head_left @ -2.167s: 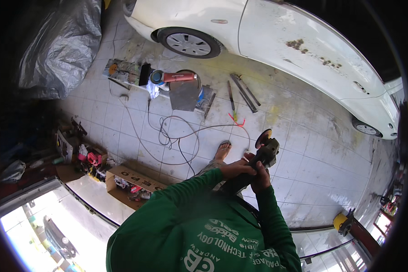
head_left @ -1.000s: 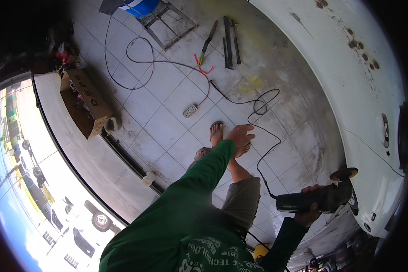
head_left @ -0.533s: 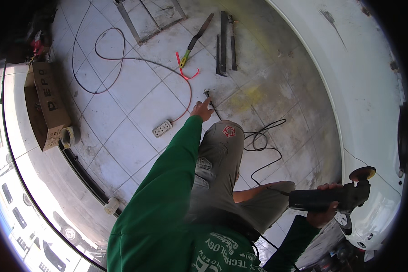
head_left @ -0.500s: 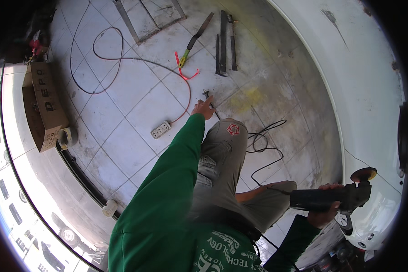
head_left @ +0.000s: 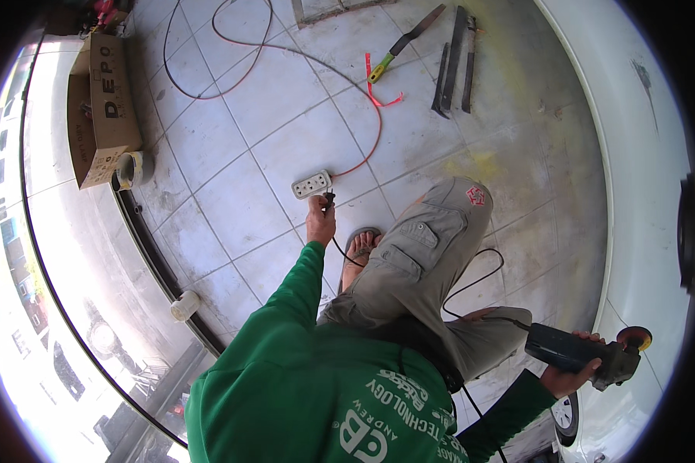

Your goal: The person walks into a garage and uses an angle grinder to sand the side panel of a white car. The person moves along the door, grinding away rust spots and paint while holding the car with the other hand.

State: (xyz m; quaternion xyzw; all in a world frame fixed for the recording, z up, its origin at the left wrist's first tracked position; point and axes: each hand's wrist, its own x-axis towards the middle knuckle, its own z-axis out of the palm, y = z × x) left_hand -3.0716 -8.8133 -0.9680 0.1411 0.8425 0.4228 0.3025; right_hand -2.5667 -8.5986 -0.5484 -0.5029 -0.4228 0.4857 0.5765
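My left hand (head_left: 320, 220) grips a black power plug (head_left: 329, 199) just below a white power strip (head_left: 306, 184) on the tiles; whether the pins touch it I cannot tell. A thin orange cord (head_left: 377, 135) runs from the strip. At the lower right, beside the white car, my right hand (head_left: 575, 373) is closed around a dark angle grinder (head_left: 564, 349) with a round disc (head_left: 635, 338) upward. Its black cord (head_left: 477, 282) passes behind my bent grey-trousered leg (head_left: 421, 255).
The white car (head_left: 637, 231) runs along the right. Flat metal tools (head_left: 457, 65), a green-handled blade (head_left: 386, 63) and a red strip (head_left: 380, 99) lie at the top. A cardboard box (head_left: 104, 112) and a round pot (head_left: 135, 168) sit left by a bright glass front.
My left hand has reached down to the floor, taken hold of the plug and brought it left to the strip. I have crouched lower, the grinder still in my right hand.
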